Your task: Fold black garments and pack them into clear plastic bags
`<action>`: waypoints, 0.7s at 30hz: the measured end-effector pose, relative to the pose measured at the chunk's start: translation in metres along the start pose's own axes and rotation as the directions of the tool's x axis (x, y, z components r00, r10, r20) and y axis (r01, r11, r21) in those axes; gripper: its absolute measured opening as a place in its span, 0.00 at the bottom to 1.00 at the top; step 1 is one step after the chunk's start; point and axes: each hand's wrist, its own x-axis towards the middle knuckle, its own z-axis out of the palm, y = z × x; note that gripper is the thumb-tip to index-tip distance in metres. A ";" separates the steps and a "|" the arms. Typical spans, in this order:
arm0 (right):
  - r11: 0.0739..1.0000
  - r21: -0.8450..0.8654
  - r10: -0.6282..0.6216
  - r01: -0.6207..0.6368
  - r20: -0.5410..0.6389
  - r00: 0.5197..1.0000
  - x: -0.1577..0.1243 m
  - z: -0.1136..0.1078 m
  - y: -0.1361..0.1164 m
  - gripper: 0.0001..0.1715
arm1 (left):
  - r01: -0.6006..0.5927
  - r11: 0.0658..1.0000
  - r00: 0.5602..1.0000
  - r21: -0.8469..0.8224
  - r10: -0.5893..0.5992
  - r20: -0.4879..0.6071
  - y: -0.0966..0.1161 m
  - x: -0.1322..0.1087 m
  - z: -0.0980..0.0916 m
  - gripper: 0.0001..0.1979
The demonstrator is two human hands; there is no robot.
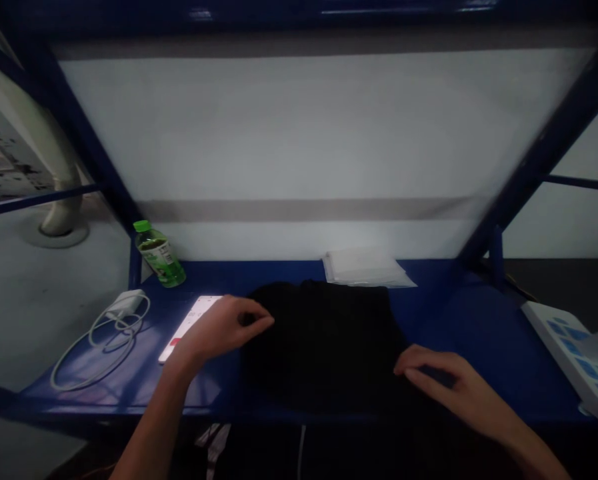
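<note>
A white charger and its cord lie by the left edge of the blue bench, and a green-capped bottle stands at the back. The curled left hand and the right hand touch opposite sides of a black cloth in the middle. I cannot tell if they grip it.

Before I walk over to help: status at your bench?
Left hand at edge of black garment. Right hand on its right side. Lit phone by left hand.
</note>
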 end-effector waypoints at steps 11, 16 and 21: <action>0.860 -0.505 -0.221 0.073 -0.240 0.946 0.056 -0.011 0.052 0.24 | -0.152 0.988 0.988 0.006 0.152 0.001 -0.007 0.116 0.043 0.22; 0.930 -0.364 -0.175 0.041 -0.341 0.924 0.075 -0.012 0.056 0.17 | -0.169 0.985 0.983 0.019 0.167 0.071 -0.014 0.136 0.058 0.12; 0.957 -0.250 0.028 -0.147 -0.424 0.905 0.101 -0.021 0.057 0.22 | -0.079 0.995 0.997 0.053 0.078 0.022 -0.016 0.148 0.064 0.13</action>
